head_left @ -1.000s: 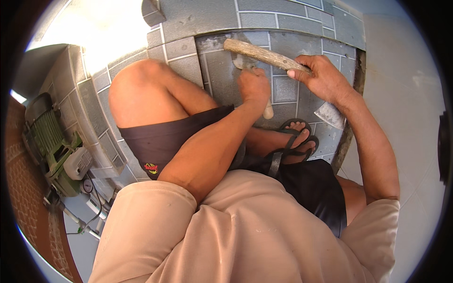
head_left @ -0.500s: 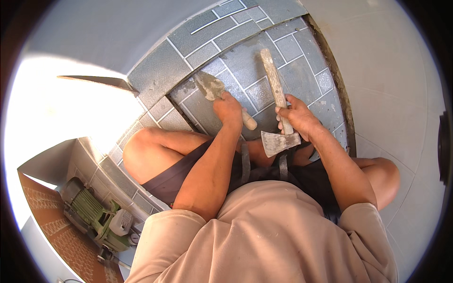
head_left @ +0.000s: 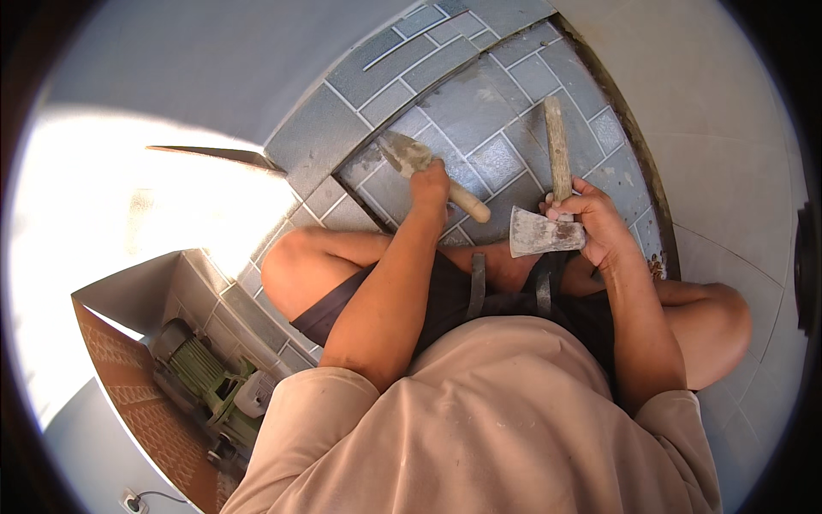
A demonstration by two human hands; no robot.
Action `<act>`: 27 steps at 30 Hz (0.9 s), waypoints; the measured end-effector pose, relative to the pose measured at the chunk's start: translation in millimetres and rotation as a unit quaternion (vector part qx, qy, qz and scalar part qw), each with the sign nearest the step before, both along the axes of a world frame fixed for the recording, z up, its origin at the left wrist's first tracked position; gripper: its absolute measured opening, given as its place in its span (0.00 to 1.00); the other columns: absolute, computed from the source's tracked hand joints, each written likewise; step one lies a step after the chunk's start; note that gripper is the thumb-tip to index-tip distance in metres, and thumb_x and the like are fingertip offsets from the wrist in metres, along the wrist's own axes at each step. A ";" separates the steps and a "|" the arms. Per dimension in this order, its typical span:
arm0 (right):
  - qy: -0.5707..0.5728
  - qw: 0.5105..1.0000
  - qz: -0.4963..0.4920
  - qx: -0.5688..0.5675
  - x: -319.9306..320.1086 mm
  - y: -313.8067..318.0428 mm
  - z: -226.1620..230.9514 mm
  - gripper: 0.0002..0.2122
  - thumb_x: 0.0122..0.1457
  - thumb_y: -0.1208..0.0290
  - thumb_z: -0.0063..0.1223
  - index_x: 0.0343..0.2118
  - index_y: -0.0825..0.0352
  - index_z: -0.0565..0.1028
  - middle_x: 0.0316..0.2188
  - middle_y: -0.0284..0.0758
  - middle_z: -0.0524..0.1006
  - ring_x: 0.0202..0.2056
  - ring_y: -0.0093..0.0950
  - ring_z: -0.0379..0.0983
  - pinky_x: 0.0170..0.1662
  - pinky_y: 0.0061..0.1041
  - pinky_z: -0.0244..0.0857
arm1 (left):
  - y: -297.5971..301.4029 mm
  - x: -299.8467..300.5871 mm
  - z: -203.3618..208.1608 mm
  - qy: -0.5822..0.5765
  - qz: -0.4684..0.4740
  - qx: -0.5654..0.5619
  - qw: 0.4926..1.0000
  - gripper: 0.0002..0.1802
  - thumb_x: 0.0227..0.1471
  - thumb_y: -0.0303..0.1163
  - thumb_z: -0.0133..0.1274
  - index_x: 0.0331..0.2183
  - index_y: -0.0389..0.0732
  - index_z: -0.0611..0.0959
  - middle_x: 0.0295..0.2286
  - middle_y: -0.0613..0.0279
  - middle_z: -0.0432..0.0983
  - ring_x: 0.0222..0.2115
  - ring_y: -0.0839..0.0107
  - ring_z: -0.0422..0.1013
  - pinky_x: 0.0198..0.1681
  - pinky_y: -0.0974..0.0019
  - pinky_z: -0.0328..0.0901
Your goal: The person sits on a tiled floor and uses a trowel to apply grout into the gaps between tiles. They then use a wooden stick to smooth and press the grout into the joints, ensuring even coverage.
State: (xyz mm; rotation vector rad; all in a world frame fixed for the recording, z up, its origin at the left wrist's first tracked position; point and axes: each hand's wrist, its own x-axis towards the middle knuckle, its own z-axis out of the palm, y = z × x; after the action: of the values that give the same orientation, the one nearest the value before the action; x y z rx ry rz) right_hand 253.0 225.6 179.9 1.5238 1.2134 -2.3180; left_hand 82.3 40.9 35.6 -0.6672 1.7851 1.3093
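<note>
The left hand (head_left: 431, 183) grips the trowel (head_left: 404, 154) over the grey tiles (head_left: 462, 96); it looks light and stiff, best held by its handle (head_left: 469, 204). Farther right, the right hand (head_left: 592, 224) clasps the axe (head_left: 557, 154) beside its probably heavy head (head_left: 538, 234).

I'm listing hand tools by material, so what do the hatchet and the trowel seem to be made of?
Hatchet head: likely metal, dull grey with whitish smears.
Hatchet handle: probably bare wood, judging by its brownish, streaky surface.
Trowel blade: probably metal, thin, flat and grey, with pale residue.
Trowel handle: pale and smooth; looks like wood, though plastic is possible.
</note>
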 end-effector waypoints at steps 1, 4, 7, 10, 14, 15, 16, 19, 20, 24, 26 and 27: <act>0.017 1.000 0.000 -0.004 -11.9 -5.0 12.7 0.17 0.61 0.82 0.53 0.53 0.72 0.72 0.38 0.40 0.80 0.36 0.34 0.81 0.41 0.35 0.79 | -20.5 -4.7 -43.5 0.052 -0.034 -0.005 0.998 0.27 0.62 0.45 0.48 0.44 0.25 0.77 0.46 0.29 0.76 0.47 0.36 0.75 0.51 0.44 0.69; 0.044 0.999 0.004 0.021 -6.2 3.5 13.6 0.21 0.59 0.83 0.55 0.57 0.74 0.71 0.41 0.44 0.81 0.39 0.36 0.83 0.44 0.36 0.80 | -24.5 -11.7 -11.9 0.230 -0.183 -0.174 0.940 0.26 0.60 0.43 0.53 0.46 0.27 0.75 0.50 0.31 0.72 0.47 0.35 0.73 0.52 0.43 0.69; 0.063 0.994 -0.072 0.052 0.3 2.6 14.2 0.22 0.58 0.82 0.58 0.57 0.74 0.72 0.40 0.44 0.81 0.38 0.34 0.81 0.40 0.34 0.79 | -14.8 -43.9 52.3 0.396 -0.265 -0.233 0.848 0.28 0.57 0.37 0.60 0.51 0.29 0.72 0.48 0.38 0.71 0.47 0.38 0.72 0.54 0.45 0.68; 0.072 0.979 -0.163 0.095 -4.6 -6.0 -1.9 0.21 0.57 0.82 0.61 0.55 0.74 0.72 0.38 0.44 0.80 0.35 0.34 0.80 0.36 0.33 0.78 | -31.5 -93.0 51.7 0.520 -0.340 -0.260 0.740 0.31 0.48 0.39 0.67 0.49 0.32 0.75 0.48 0.41 0.69 0.53 0.45 0.67 0.57 0.47 0.63; 0.029 0.937 -0.325 0.124 -6.7 -9.7 -14.0 0.18 0.57 0.83 0.63 0.50 0.72 0.73 0.33 0.43 0.78 0.31 0.34 0.79 0.35 0.35 0.78 | -50.3 -122.2 46.6 0.551 -0.459 -0.298 0.630 0.48 0.47 0.44 0.70 0.62 0.37 0.65 0.62 0.46 0.59 0.65 0.47 0.55 0.67 0.42 0.54; 0.042 0.937 -0.330 0.108 -2.0 -7.1 -20.0 0.17 0.57 0.82 0.63 0.49 0.71 0.73 0.32 0.42 0.78 0.30 0.34 0.78 0.34 0.36 0.78 | -58.3 -121.2 40.5 0.561 -0.480 -0.305 0.602 0.53 0.47 0.45 0.71 0.66 0.39 0.62 0.65 0.47 0.55 0.68 0.48 0.51 0.69 0.40 0.51; 0.056 0.936 -0.335 0.090 3.6 -2.0 -27.7 0.15 0.58 0.81 0.63 0.47 0.70 0.73 0.31 0.42 0.77 0.30 0.34 0.78 0.34 0.36 0.78 | -65.1 -119.1 35.4 0.542 -0.480 -0.300 0.621 0.55 0.47 0.47 0.71 0.67 0.41 0.58 0.67 0.49 0.53 0.69 0.49 0.48 0.70 0.38 0.47; 0.047 0.943 -0.325 0.057 11.1 6.8 -43.5 0.13 0.59 0.78 0.64 0.45 0.69 0.73 0.29 0.41 0.76 0.28 0.34 0.77 0.33 0.37 0.78 | -66.0 -115.4 37.4 0.494 -0.472 -0.285 0.672 0.61 0.48 0.52 0.70 0.71 0.45 0.52 0.70 0.51 0.47 0.72 0.51 0.40 0.72 0.33 0.38; 0.035 0.946 -0.317 0.049 11.3 8.6 -48.4 0.12 0.59 0.78 0.64 0.44 0.68 0.73 0.29 0.40 0.76 0.28 0.34 0.76 0.33 0.37 0.78 | -59.4 -116.4 40.2 0.484 -0.465 -0.281 0.686 0.61 0.48 0.53 0.69 0.71 0.45 0.51 0.70 0.52 0.45 0.73 0.52 0.39 0.72 0.30 0.37; -0.007 0.954 -0.298 0.031 -6.3 2.2 -75.5 0.11 0.61 0.75 0.62 0.44 0.70 0.74 0.33 0.44 0.80 0.27 0.31 0.75 0.32 0.34 0.76 | -47.2 -125.4 17.6 0.483 -0.488 -0.345 0.640 0.59 0.52 0.57 0.65 0.71 0.44 0.51 0.71 0.52 0.43 0.73 0.52 0.35 0.68 0.20 0.32; -0.007 0.958 -0.284 0.021 -15.9 -8.1 -77.6 0.11 0.61 0.76 0.62 0.44 0.71 0.74 0.35 0.45 0.81 0.27 0.30 0.74 0.32 0.33 0.75 | -49.1 -128.0 2.2 0.498 -0.481 -0.350 0.631 0.57 0.55 0.57 0.62 0.71 0.44 0.50 0.71 0.51 0.43 0.73 0.52 0.35 0.67 0.18 0.31; -0.007 0.960 -0.278 0.016 -18.9 -12.0 -79.5 0.11 0.61 0.76 0.62 0.44 0.72 0.73 0.36 0.46 0.81 0.26 0.30 0.74 0.32 0.33 0.75 | -48.6 -128.8 0.4 0.505 -0.478 -0.352 0.626 0.56 0.56 0.57 0.61 0.72 0.43 0.50 0.71 0.51 0.43 0.73 0.51 0.34 0.67 0.17 0.30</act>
State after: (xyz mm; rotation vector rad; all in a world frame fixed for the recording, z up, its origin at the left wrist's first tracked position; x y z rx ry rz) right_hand 234.1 213.6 100.3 2.1099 0.9028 -2.6020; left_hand -46.5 -7.7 36.1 0.8917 2.9070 0.0508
